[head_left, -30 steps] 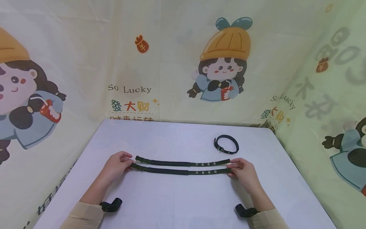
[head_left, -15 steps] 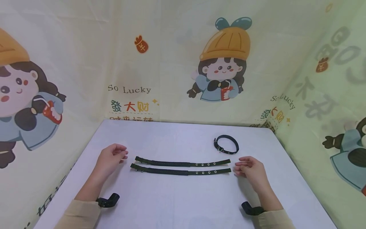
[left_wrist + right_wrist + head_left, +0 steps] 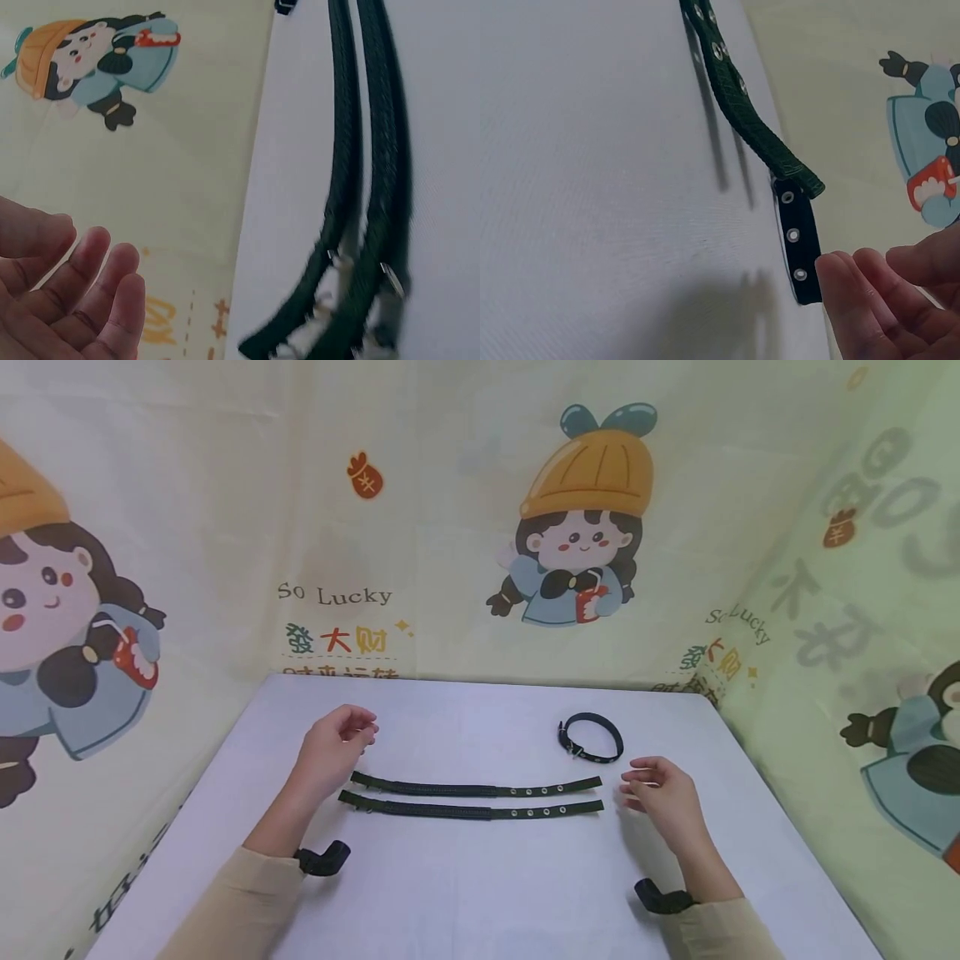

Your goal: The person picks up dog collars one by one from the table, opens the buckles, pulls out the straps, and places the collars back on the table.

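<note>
Two dark green collars lie stretched out side by side on the white table, the far collar [image 3: 450, 790] just behind the near collar [image 3: 450, 811]. Each has a row of metal eyelets toward its right end; small metal rings show at the left ends in the left wrist view. A third collar [image 3: 620, 742], black and buckled into a loop, sits behind them at the right. My left hand [image 3: 335, 746] hovers beyond the straps' left ends, fingers loosely bent around nothing. Right of the straps' ends, my right hand [image 3: 664, 797] is held in the air, holding nothing, near the looped collar.
The white table [image 3: 450, 893] is bounded at the back and sides by a printed cloth [image 3: 450, 527] with cartoon figures. A black wrist camera [image 3: 324, 859] is worn on the left wrist, another black camera [image 3: 663, 897] on the right.
Both hands have let go of the near collar's ends. The left hand backed off left, then moved forward and right; the right hand drew away right and slightly forward. The collars stay put.
</note>
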`<control>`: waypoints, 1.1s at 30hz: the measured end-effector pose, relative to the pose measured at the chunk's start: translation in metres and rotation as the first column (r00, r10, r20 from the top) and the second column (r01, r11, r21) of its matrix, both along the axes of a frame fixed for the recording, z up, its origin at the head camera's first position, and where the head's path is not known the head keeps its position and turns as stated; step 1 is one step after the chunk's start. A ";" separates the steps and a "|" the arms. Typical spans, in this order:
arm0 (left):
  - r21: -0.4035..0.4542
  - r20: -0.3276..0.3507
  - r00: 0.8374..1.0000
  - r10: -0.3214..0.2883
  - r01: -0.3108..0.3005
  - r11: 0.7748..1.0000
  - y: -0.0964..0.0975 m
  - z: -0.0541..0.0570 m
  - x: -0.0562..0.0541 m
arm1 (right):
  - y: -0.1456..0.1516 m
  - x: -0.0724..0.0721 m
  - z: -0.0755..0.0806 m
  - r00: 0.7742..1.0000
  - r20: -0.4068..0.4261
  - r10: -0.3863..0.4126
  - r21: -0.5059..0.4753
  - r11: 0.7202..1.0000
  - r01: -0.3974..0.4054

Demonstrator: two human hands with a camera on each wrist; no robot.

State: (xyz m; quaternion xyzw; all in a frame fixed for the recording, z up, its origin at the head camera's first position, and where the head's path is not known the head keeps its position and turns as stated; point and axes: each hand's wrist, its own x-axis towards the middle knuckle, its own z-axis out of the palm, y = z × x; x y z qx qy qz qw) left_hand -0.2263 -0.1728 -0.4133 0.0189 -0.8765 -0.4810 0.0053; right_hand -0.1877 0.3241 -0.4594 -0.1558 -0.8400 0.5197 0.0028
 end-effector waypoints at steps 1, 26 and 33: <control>-0.001 -0.006 1.000 -0.013 0.013 1.000 0.005 0.001 -0.002 | 0.000 -0.001 0.000 1.000 -0.009 0.003 0.005 1.000 -0.002; -0.043 -0.027 0.961 -0.276 0.274 0.961 0.105 -0.002 -0.038 | -0.008 -0.012 0.016 1.000 -0.030 0.009 0.107 0.994 -0.006; -0.085 -0.021 0.930 -0.366 0.363 0.928 0.138 -0.005 -0.047 | -0.009 -0.016 0.014 0.999 -0.041 0.012 0.140 0.990 -0.006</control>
